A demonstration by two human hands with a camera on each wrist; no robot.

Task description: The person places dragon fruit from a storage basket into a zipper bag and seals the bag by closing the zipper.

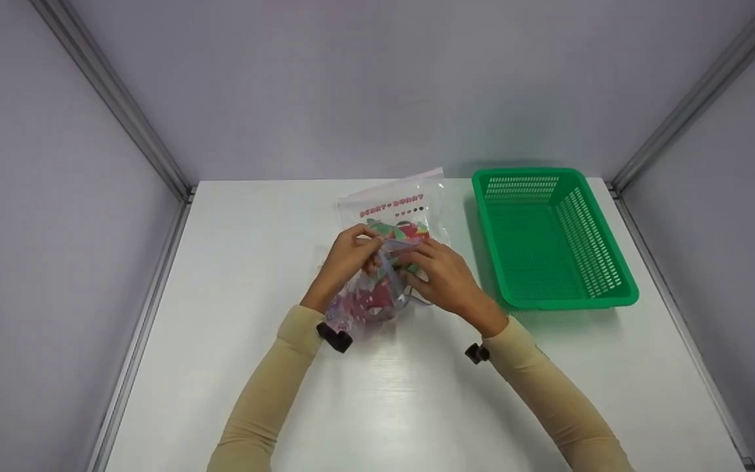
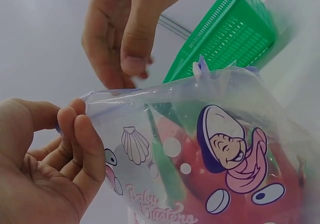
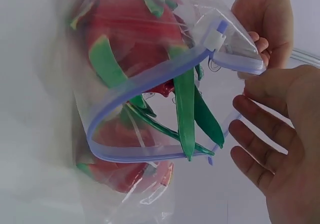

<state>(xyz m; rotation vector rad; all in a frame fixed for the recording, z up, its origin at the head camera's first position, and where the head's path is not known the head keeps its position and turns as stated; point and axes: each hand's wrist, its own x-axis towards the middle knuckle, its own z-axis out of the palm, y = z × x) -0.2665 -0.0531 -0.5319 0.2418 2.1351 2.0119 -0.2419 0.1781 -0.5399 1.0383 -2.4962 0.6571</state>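
A clear zip bag (image 2: 135, 174) with a purple zip strip and cartoon print stands between the hands, its mouth spread apart. Inside it is a red dragon fruit (image 3: 135, 23) with long green scales, some poking up at the mouth. My left hand (image 1: 345, 261) pinches the bag's rim at one corner. At the other side of the mouth my right hand (image 1: 444, 275) has its fingers loosely extended, fingertips right at the rim. A white slider (image 3: 215, 39) sits on the zip strip near the left hand's corner.
Just beyond, a second clear bag (image 1: 377, 196) with red lettering lies on the white table (image 1: 240, 216), red and green fruit showing in it. To the right stands a green plastic basket (image 1: 528, 252). Grey walls enclose the table at the back and sides.
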